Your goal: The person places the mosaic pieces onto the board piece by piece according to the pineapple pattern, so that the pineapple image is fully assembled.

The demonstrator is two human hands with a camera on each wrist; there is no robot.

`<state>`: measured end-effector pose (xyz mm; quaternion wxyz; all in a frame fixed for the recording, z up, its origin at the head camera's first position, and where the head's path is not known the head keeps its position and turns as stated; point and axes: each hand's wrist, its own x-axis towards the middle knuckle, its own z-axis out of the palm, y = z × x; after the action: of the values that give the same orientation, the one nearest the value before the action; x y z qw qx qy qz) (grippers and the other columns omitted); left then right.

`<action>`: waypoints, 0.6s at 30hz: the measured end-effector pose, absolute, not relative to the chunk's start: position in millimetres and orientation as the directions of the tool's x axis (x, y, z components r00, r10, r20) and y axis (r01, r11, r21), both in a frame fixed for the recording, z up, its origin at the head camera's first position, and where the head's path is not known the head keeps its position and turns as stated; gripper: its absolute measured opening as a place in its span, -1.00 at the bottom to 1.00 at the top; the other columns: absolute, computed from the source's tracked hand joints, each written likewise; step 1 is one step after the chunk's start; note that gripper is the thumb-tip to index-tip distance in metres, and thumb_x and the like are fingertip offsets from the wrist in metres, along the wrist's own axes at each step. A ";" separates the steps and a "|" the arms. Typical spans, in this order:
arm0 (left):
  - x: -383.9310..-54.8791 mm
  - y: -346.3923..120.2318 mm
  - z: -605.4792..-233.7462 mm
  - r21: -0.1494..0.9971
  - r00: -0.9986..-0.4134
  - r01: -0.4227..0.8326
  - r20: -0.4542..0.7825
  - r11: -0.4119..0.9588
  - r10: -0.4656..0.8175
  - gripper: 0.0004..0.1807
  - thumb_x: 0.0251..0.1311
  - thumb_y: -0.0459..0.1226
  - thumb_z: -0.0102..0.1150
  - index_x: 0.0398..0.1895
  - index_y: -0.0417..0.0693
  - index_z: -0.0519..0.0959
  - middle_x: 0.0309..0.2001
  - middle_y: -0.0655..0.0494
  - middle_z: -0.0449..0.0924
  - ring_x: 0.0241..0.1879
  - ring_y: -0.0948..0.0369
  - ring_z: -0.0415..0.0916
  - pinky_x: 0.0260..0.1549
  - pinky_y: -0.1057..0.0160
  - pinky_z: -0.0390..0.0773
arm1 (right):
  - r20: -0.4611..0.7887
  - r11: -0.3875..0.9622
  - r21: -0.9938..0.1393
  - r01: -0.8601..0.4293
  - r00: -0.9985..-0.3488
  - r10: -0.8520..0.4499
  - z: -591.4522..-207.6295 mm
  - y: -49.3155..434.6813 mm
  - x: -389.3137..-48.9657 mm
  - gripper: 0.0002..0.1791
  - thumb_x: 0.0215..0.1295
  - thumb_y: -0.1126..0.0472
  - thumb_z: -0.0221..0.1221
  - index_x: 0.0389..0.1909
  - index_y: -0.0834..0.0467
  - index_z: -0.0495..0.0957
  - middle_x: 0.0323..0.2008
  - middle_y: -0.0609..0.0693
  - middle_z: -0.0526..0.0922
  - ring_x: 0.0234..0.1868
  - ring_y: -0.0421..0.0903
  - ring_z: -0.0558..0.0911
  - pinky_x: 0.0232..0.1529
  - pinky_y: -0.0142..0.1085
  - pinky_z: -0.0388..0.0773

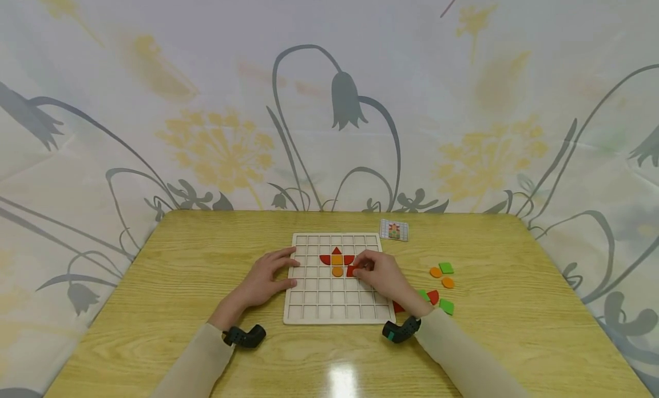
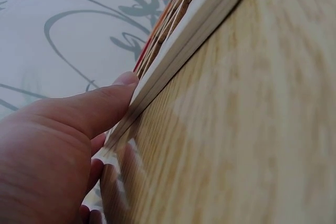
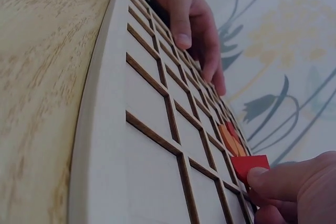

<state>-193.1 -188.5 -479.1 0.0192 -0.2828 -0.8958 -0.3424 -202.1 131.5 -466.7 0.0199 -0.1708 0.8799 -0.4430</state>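
A pale wooden grid board (image 1: 314, 312) lies on the table. My left hand (image 1: 268, 277) rests at its left edge, with the thumb and fingertips touching the rim. In my right hand (image 1: 381, 275) a red tile (image 3: 247, 165) is pinched between thumb and fingers, over the cell right of an orange disc (image 1: 337, 271). The thumb covers part of that tile's outline. Above the disc sits an orange square (image 1: 337, 260), flanked by a red quarter-circle (image 1: 325, 259) on the left and another (image 1: 349, 259) on the right. A red triangle (image 1: 337, 251) tops the square.
Right of the board lie loose tiles: green ones (image 1: 446, 306), orange discs (image 1: 448, 282) and a red quarter-circle (image 1: 433, 297), some partly behind the right wrist. A small pattern card (image 1: 394, 230) lies beyond the board's top right corner. A flower-printed cloth (image 1: 247, 89) hangs behind the table.
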 end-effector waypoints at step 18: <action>-193.1 -188.8 -478.6 0.612 -0.843 0.511 0.218 0.604 0.492 -0.61 0.28 -0.14 0.31 0.14 -0.04 0.61 0.45 -0.06 0.27 0.40 -0.18 0.17 0.32 -0.31 0.08 | 0.205 0.555 -0.709 -0.436 -0.880 -0.429 -467.3 134.6 -201.7 -0.88 0.23 0.32 0.33 -0.26 0.07 0.78 -0.27 -0.12 0.65 -0.38 -0.22 0.52 -0.34 -0.32 0.50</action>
<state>-193.1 -188.8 -478.6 0.0138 -0.2799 -0.8955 -0.3458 -201.7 134.6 -467.3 -0.0043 -0.2451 0.8817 -0.4030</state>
